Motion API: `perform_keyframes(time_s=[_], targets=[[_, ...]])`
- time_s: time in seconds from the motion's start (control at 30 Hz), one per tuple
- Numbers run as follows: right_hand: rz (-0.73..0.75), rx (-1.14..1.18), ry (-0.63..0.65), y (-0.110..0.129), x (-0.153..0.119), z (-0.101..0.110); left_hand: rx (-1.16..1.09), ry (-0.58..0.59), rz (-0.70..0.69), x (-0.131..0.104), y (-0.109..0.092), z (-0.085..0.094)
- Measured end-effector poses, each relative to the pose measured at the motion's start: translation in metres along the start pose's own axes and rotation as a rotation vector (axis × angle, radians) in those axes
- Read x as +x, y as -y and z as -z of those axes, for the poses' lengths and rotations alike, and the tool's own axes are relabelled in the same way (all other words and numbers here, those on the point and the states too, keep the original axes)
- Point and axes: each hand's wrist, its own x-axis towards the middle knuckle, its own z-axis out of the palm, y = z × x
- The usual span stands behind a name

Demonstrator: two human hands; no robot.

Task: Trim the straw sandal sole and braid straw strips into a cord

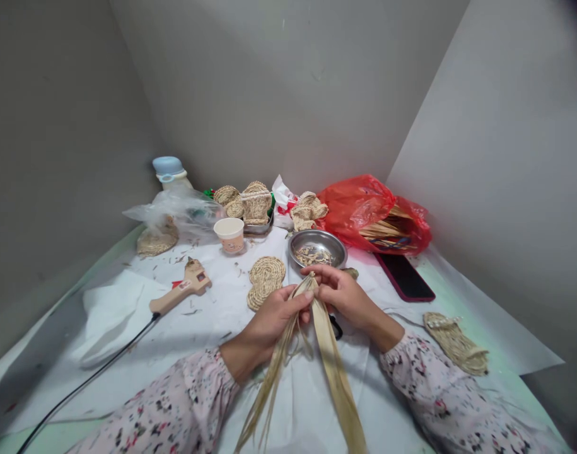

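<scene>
Soft, muted light, its source out of frame; right of the metal bowl (316, 237) the pale panel (501, 157) is brighter, left of it the dark panel (56, 164) dims; glints on the bowl; a blurred dark corner far upper right; wide-angle stretching outward.

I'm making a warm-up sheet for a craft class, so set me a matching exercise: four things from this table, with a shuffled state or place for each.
Things
1. long strips
2. glue gun
3. metal bowl
4. phone

States or places
A. lies by the red bag
B. holds small scraps
C. held between left hand and right hand
D. joined to a black cord

Pairs: 1-C, 2-D, 3-B, 4-A
</scene>
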Motion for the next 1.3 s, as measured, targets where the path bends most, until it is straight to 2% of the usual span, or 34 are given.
perform_keyframes(time_s=[0.27, 0.5, 0.77, 1.03, 1.3], targets=[[-0.018, 0.003, 0.013, -0.002, 0.000, 0.000, -0.067, 0.028, 0.014, 0.002, 0.002, 0.003], [-0.016, -0.009, 0.053, 0.005, -0.001, -0.002, -0.052, -0.026, 0.011, 0.002, 0.002, 0.003], [-0.030, -0.014, 0.029, 0.002, -0.002, -0.006, -0.003, -0.058, 0.035, 0.001, 0.000, 0.002], [0.095, -0.132, -0.033, -0.003, -0.001, -0.010, -0.040, -0.046, 0.050, 0.000, -0.002, 0.000], [0.144, -0.135, -0.003, -0.005, 0.000, -0.008, -0.184, -0.017, 0.005, 0.000, -0.006, -0.002]])
